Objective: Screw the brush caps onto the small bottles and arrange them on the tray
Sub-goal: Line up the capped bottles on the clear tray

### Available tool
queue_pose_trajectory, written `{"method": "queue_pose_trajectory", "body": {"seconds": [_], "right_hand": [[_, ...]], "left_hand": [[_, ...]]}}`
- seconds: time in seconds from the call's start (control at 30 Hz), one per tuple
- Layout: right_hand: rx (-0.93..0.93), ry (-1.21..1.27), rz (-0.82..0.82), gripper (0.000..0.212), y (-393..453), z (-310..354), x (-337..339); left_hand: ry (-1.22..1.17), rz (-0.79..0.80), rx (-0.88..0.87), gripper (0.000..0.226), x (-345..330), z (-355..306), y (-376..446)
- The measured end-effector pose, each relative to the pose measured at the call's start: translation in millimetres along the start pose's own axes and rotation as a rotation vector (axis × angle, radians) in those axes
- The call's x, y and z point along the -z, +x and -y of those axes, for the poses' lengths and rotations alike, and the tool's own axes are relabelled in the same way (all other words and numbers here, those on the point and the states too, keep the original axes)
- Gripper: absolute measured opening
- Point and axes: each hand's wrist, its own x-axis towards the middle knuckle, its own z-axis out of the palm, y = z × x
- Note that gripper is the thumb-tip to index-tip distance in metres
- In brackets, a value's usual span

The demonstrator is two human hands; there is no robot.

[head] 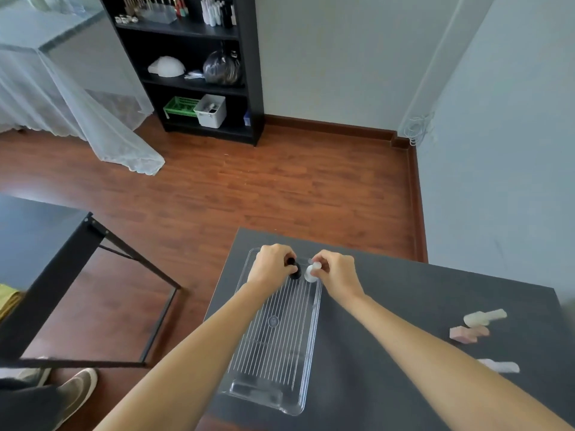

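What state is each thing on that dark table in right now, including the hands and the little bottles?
Left hand: closed on the black bottle's cap.
Right hand: closed on the white bottle's cap.
Black bottle: upright, at the tray's far end.
White bottle: upright, beside the black one.
Clear tray: flat on the table, otherwise bare.
Pale bottles: three lying on their sides, off the tray.

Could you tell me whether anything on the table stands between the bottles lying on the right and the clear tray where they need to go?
Nothing visible does. The pale bottle, the pink bottle and a third bottle lie on the dark table, and only bare tabletop separates them from the tray. The right forearm crosses above that stretch, but it is the person's own.
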Motion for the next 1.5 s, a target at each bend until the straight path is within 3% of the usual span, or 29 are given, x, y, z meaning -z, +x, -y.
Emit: {"method": "queue_pose_trajectory", "body": {"seconds": [0.43, 0.53, 0.7, 0.87, 1.17, 1.37, 1.5], "right_hand": [[0.057, -0.086, 0.01, 0.014, 3.3, -5.7, -11.8], [0.078, -0.059, 0.01, 0.024, -2.7, -6.4, -5.4], [0.101, -0.029, -0.04, 0.033, -24.5, -19.6, 26.6], [0.094, -0.059, -0.172, 0.025, -58.7, -50.7, 95.7], [-0.138, -0.109, -0.388, 0.026, -135.1, -141.4, 221.6], [-0.33, -0.092, -0.175, 0.041, -184.6, -197.7, 230.0], [-0.372, 0.03, -0.092, 0.033, -198.4, -213.6, 214.8]], "left_hand": [[0.067, 0.027, -0.036, 0.02, -24.7, 1.2, 11.8], [0.047, 0.023, -0.022, 0.023, -25.1, -0.2, 9.4], [0.062, -0.086, -0.107, 0.046, -23.5, -19.8, 0.1], [0.053, -0.198, -0.282, 0.042, -34.2, -80.9, -12.1], [0.011, 0.07, -0.497, 0.032, -125.6, -200.8, -43.3], [0.06, 0.285, -0.496, 0.037, -186.8, -256.6, -45.6], [0.102, 0.361, -0.462, 0.042, -215.9, -284.7, -38.4]]}}
